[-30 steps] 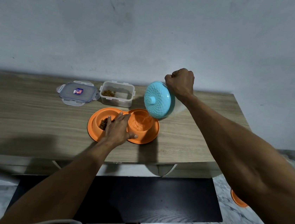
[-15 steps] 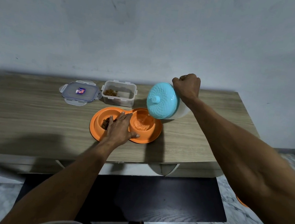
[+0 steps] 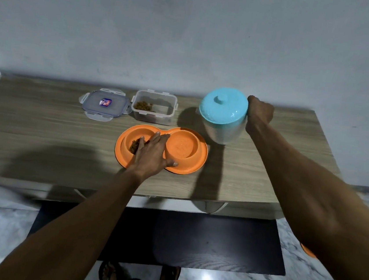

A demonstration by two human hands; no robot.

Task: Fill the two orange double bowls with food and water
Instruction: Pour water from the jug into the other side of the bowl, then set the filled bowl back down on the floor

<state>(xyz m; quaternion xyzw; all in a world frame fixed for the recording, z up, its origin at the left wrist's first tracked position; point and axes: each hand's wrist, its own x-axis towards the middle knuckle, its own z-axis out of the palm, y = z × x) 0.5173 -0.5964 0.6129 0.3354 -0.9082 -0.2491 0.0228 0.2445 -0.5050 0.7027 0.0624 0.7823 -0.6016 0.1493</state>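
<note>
An orange double bowl [image 3: 197, 149] lies on the wooden table [image 3: 41, 132]. Its left cup holds brown kibble [image 3: 134, 146]; its right cup holds water. My left hand [image 3: 153, 157] rests flat across the middle of the bowl, fingers spread, pressing it down. My right hand [image 3: 259, 113] grips the handle of a clear water jug [image 3: 223, 121] with a turquoise lid, held almost upright just above the table, to the right of the bowl. A sliver of a second orange bowl [image 3: 308, 251] shows on the floor under my right arm.
A clear food container [image 3: 154, 107] with a little kibble stands open behind the bowl, its lid [image 3: 105, 103] lying to its left. A grey wall runs behind the table. A black mat [image 3: 213, 242] covers the marble floor below; my feet in sandals show at the bottom.
The jug has swung from tipped over the right cup back to nearly upright and moved right, away from the bowl. The pouring has stopped. My left hand has stayed on the bowl.
</note>
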